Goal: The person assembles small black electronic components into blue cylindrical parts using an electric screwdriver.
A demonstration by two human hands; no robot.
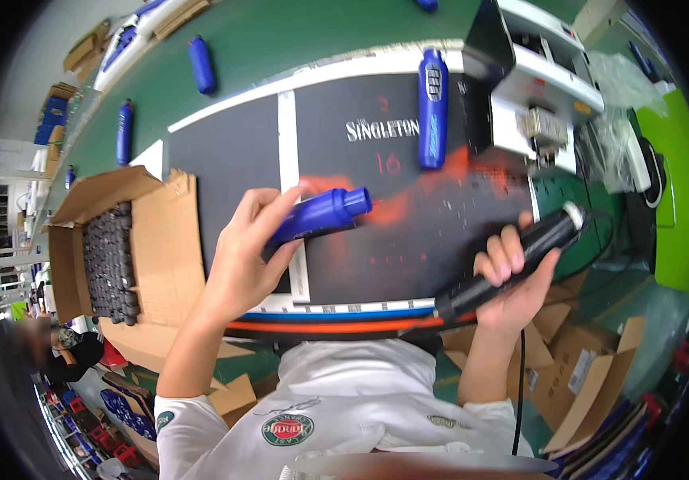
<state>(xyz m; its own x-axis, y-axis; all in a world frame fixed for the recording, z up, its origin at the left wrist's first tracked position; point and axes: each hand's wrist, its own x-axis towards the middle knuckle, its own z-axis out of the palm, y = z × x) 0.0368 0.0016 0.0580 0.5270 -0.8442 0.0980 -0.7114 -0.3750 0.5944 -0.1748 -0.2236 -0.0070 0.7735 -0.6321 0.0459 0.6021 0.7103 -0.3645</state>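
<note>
My left hand [240, 260] is wrapped round a blue bottle-shaped plastic body [324, 214], held tilted above the black mat. Its narrow open neck points right, and my fingers hide its lower end. In my right hand [516, 284] is a black corded electric screwdriver [466, 298], fingers curled about its barrel. The tool slants, with its pale-tipped end up to the right and its cable hanging down. A second blue bottle-shaped body [433, 116] with a dark printed panel lies on the far right of the mat [236, 144].
A cardboard box [167, 248] at the left holds rows of black caps [108, 264]. A white-and-black bench machine [548, 88] stands at the far right. More blue bodies [202, 66] are spread over the green table [280, 48]. Opened cartons [576, 360] sit below right. Another person [80, 352] is at far left.
</note>
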